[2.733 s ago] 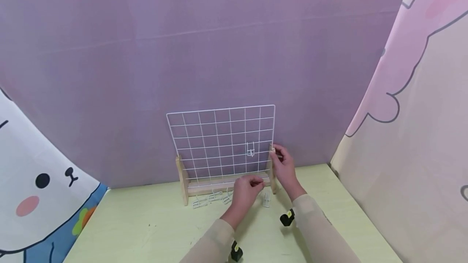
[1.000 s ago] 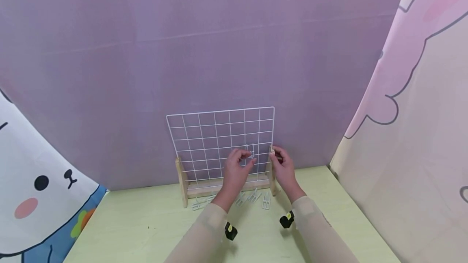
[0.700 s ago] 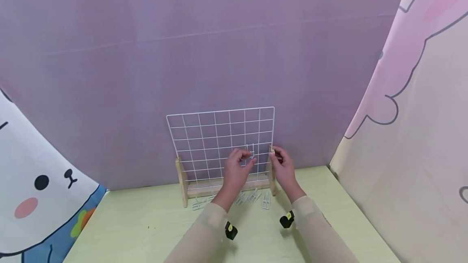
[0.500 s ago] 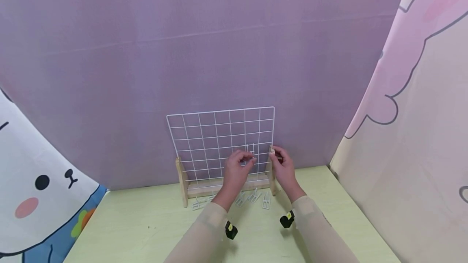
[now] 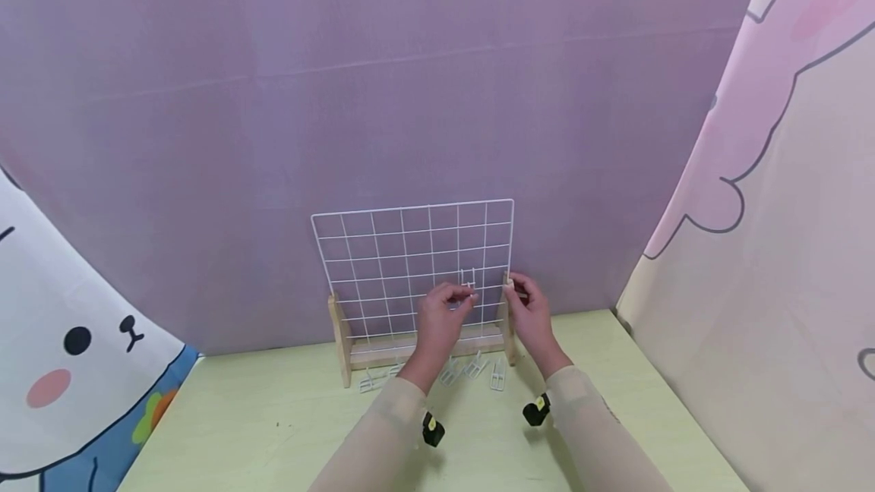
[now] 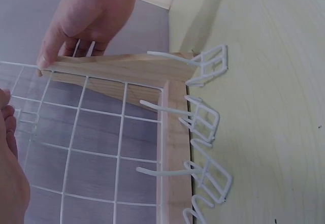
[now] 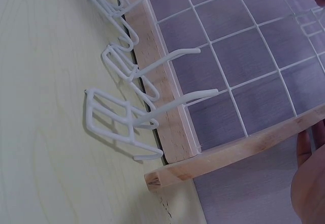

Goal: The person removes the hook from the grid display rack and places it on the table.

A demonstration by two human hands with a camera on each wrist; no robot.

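From your head camera, you work at a pale yellow-green table [image 5: 273, 416] set against a purple backdrop [image 5: 383, 82], with a rabbit-print cloth [image 5: 61, 340] at the left and a pink cartoon cloth [image 5: 786, 211] at the right. A white wire grid panel [image 5: 396, 249] stands upright in a wooden stand [image 5: 339, 340] at the table's back edge. One white wire hook [image 5: 468, 276] hangs on the grid, low and to the right. Your left hand [image 5: 440, 317] pinches a second hook against the grid just beside it, fingers curled to the thumb. Your right hand [image 5: 529, 313] grips the stand's right upright, fingers curled round its top. Loose hooks [image 5: 472, 367] lie on the table just before the stand's base.

From your left wrist, the grid [image 6: 91, 148] fills the frame; your right hand [image 6: 86, 16] pinches the wooden upright [image 6: 122, 69], and spare hooks [image 6: 205, 127] lie touching the base rail. Only an edge of your left hand [image 6: 10, 173] shows.

From your right wrist, the spare hooks [image 7: 119, 107] lean against the base rail [image 7: 162, 102], prongs pointing at the grid [image 7: 244, 56]. Of your right hand [image 7: 310, 183] only an edge shows, so its fingers cannot be read here.
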